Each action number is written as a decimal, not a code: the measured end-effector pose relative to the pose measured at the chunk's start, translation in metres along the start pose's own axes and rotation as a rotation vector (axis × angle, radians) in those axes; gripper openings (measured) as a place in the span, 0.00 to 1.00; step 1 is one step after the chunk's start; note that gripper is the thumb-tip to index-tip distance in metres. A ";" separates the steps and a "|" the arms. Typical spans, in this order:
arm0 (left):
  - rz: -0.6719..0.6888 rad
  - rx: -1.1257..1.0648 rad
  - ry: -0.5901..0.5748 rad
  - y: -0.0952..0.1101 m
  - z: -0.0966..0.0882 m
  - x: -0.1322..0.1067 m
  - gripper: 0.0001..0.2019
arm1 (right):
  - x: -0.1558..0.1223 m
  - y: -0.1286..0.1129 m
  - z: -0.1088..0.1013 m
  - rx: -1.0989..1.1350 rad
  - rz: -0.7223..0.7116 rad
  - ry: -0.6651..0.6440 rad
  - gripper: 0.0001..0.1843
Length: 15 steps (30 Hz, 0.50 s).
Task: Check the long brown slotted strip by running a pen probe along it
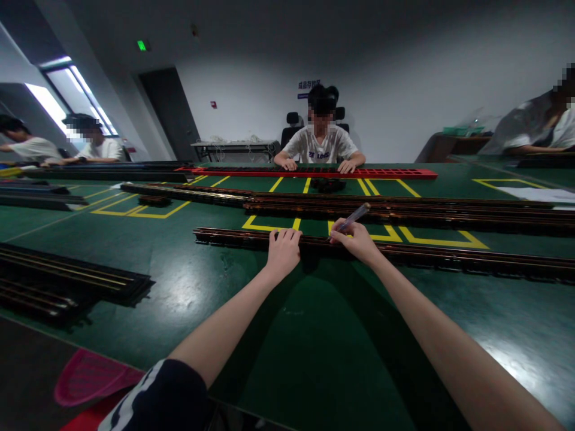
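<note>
Counter (pixel 179 287) comes first: a wide green one, and across it runs the long dark rail (pixel 449 257) that both my hands are on. It reaches from just left of my hands to the right edge of view.

Beyond the rail, well apart from it, lie more dark rails (pixel 404 208) of the same kind, side by side. Farther beyond the rail a red strip (pixel 395 173) lies crosswise, and a seated person (pixel 321 143) has both hands on it. Yellow lines (pixel 431 239) painted on the counter show just beyond the rail. Left of the rail and nearer to me sit flat dark trays (pixel 67 281). On my side of the rail, far to the left, a pink mesh thing (pixel 90 374) shows at the counter's edge.

My left hand (pixel 283 251) rests on the rail near its left end, fingers (pixel 282 235) close together and laid over its top. I cannot tell whether they grip it. My right hand (pixel 354 239) is on the rail just to the right of the left one, fingers pinching a pen (pixel 356 215). The pen's tip points down at the rail and its barrel slants up and right, beyond the rail.
</note>
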<state>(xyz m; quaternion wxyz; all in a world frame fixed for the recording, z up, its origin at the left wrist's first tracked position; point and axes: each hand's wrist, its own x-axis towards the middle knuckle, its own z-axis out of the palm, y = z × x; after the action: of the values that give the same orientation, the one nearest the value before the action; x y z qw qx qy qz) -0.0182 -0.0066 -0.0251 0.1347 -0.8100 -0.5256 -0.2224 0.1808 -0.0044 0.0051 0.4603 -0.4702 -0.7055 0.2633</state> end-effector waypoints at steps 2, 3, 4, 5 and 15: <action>-0.001 -0.002 -0.005 0.000 0.000 0.000 0.19 | 0.000 0.000 0.000 -0.002 0.002 -0.001 0.07; -0.003 -0.004 -0.013 0.000 -0.001 0.000 0.19 | 0.000 -0.001 0.000 -0.002 0.004 -0.002 0.07; -0.004 -0.005 -0.021 0.000 -0.001 0.000 0.19 | 0.000 -0.001 0.000 -0.002 0.007 -0.002 0.07; -0.005 -0.006 -0.027 0.000 -0.002 0.000 0.19 | 0.000 -0.002 0.000 -0.001 0.009 -0.003 0.07; 0.004 0.002 -0.003 0.000 0.000 0.000 0.18 | -0.001 -0.006 -0.002 0.029 0.031 0.027 0.07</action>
<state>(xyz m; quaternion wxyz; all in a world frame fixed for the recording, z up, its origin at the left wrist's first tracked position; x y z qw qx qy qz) -0.0184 -0.0065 -0.0249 0.1352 -0.8112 -0.5246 -0.2202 0.1800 -0.0075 0.0102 0.4724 -0.4779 -0.6878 0.2745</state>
